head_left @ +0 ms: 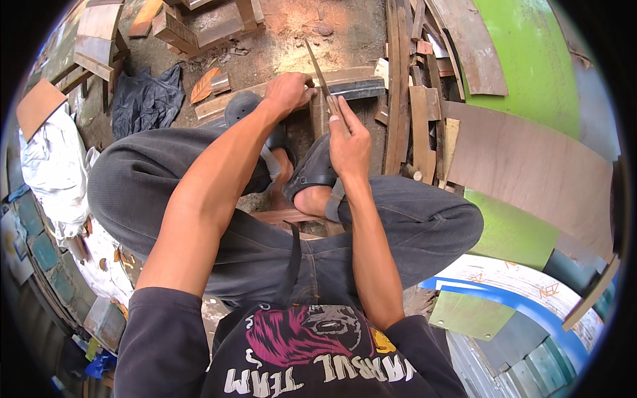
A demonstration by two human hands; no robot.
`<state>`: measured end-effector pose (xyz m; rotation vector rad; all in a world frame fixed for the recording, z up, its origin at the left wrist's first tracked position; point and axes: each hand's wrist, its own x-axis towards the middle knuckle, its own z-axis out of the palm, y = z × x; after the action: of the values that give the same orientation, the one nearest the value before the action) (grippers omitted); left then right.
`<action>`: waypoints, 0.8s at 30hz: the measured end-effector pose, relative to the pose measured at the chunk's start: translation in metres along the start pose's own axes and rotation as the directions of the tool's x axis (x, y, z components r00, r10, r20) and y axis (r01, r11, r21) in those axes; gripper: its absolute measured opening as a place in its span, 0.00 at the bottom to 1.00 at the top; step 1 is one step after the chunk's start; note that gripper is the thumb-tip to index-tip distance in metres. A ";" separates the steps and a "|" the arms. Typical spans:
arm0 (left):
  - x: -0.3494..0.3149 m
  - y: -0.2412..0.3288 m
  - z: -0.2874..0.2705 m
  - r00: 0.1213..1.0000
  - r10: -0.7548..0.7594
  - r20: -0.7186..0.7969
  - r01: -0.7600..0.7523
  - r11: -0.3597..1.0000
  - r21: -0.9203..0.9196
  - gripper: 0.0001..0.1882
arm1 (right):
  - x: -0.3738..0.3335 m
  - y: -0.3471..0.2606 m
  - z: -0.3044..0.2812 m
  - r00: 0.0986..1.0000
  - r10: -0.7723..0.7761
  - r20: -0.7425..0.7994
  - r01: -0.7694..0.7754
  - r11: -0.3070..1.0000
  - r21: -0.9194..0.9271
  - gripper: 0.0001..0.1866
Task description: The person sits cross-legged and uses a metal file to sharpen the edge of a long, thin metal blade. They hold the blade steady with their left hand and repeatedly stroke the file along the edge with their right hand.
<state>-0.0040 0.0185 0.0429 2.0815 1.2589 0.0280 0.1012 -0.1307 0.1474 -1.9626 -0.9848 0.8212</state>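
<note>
My right hand (350,140) is closed around the handle of a handsaw-like tool (316,68), its forefinger stretched along it. The long, narrow blade tapers to a point away from me; I cannot make out teeth. Beside it, my left hand (289,93) has curled fingers at the far end of a wooden strip (318,118), which runs toward my feet. Its fingertips are partly hidden, but they appear to grip the strip. Just beyond lies a long, dark-edged wooden board (358,89) across the ground. My dark clogs (313,166) are close to the strip.
Scrap planks (396,86) are piled at the right, near a brown panel (531,166) and a green sheet (531,60). A black plastic bag (147,99) lies on the left. Wooden frames (199,30) stand farther off, and white cloth (53,169) hangs at far left.
</note>
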 end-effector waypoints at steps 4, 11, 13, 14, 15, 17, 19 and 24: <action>-0.005 0.002 -0.001 0.999 -0.037 0.020 0.038 0.999 -0.036 0.18 | -0.072 -0.019 -0.041 0.999 0.013 0.037 -0.012 1.000 -0.025 0.25; 0.005 -0.008 0.005 0.999 0.053 -0.004 -0.053 0.994 -0.101 0.16 | -0.027 0.035 0.008 0.994 -0.097 -0.052 0.101 0.992 0.082 0.23; 0.008 0.004 0.007 0.999 0.034 0.015 -0.033 0.996 -0.079 0.16 | 0.029 0.041 0.030 0.990 -0.101 -0.096 0.109 0.991 0.075 0.23; 0.008 -0.001 0.006 1.000 0.006 0.020 -0.005 0.998 -0.064 0.16 | 0.041 0.033 0.036 0.995 -0.052 -0.089 0.058 0.996 0.066 0.22; 0.009 -0.009 0.012 1.000 0.017 -0.018 -0.019 0.996 -0.090 0.17 | 0.031 0.029 0.032 0.996 -0.071 -0.062 0.075 0.995 0.062 0.22; 0.004 -0.010 0.004 1.000 0.012 -0.017 -0.013 0.996 -0.091 0.18 | -0.002 0.024 0.006 0.993 -0.118 -0.006 0.118 0.992 0.038 0.22; -0.002 -0.016 0.009 0.999 -0.037 -0.032 0.032 0.991 -0.129 0.18 | -0.058 0.020 -0.023 0.999 -0.040 0.037 0.036 0.996 0.084 0.23; -0.009 -0.024 0.012 0.996 -0.034 -0.083 0.020 0.985 -0.169 0.17 | -0.120 0.025 -0.046 0.996 0.052 0.078 -0.071 0.962 0.263 0.25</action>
<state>-0.0231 0.0116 0.0230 1.9352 1.2895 0.2064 0.0880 -0.2585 0.1726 -1.7502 -0.8095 1.0087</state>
